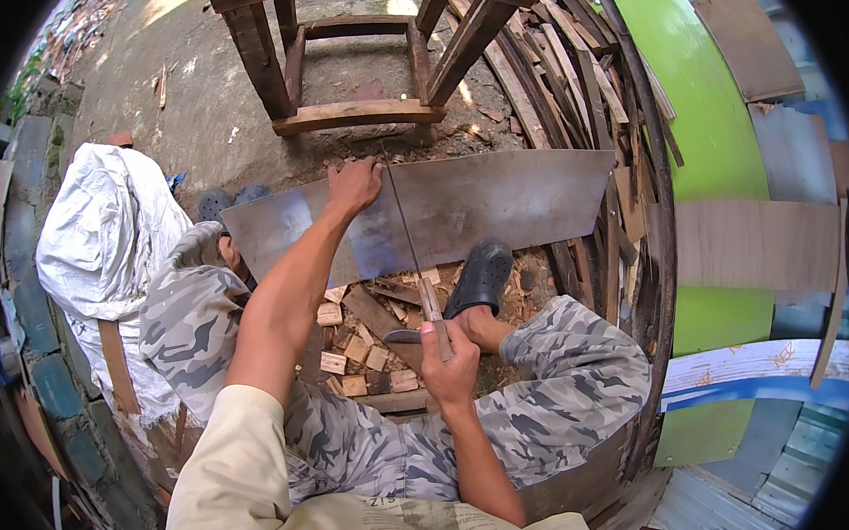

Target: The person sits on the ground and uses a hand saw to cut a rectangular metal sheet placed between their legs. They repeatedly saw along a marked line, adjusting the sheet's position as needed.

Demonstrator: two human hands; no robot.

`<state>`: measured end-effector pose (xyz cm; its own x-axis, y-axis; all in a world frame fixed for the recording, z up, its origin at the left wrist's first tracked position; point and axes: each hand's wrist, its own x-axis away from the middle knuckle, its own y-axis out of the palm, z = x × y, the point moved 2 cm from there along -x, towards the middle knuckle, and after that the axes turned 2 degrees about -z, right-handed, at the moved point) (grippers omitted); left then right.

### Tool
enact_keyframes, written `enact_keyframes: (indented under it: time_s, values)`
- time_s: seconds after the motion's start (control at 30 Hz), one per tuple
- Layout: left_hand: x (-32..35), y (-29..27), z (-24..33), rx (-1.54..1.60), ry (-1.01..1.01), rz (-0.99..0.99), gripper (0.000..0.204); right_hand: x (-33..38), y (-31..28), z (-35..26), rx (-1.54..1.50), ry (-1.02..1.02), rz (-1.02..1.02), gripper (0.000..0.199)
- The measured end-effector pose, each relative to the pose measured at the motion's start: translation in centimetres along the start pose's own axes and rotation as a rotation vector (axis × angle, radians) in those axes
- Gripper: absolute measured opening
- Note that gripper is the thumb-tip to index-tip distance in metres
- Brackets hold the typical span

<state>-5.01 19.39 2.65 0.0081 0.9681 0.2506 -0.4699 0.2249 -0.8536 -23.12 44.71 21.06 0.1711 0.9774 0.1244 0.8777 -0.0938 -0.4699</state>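
Observation:
A thin grey-brown board (517,191) lies crosswise in front of me, near my feet. My left hand (355,184) rests at its far edge, fingers curled on the edge just left of the blade. In my right hand (451,364) is the wooden handle of what looks like a handsaw (405,213). Its long narrow blade shows nearly edge-on and crosses the board from near to far. Whether its teeth are in the wood cannot be made out. My dark clog (483,273) stands close to the board's near edge, right of the blade.
A wooden stool-like frame (359,115) stands beyond the board. Several small wood blocks (357,350) lie between my legs. Long scrap strips (568,66) pile up at the right, beside a dark curved pole (669,252) and green sheeting (704,106). A white sack (106,234) sits left.

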Motion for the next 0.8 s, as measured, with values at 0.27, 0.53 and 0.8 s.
enact_keyframes:
  time_s: [0.27, 0.53, 0.8]
  values:
    - [-3.6, 3.1, -2.1, 0.112, -0.029, -0.040, 0.037, -4.0, 3.8, 3.9, 0.079, -0.004, -0.024, 0.027]
    - [-5.1, 5.0, -2.9, 0.128, -0.031, -0.002, 0.037, -4.7, 4.8, 5.5, 0.085, 0.045, -0.027, 0.026]
    - [-5.0, 5.3, -3.0, 0.006, -0.013, 0.072, 0.035, -3.3, 4.4, 4.9, 0.114, 0.013, -0.060, 0.025]
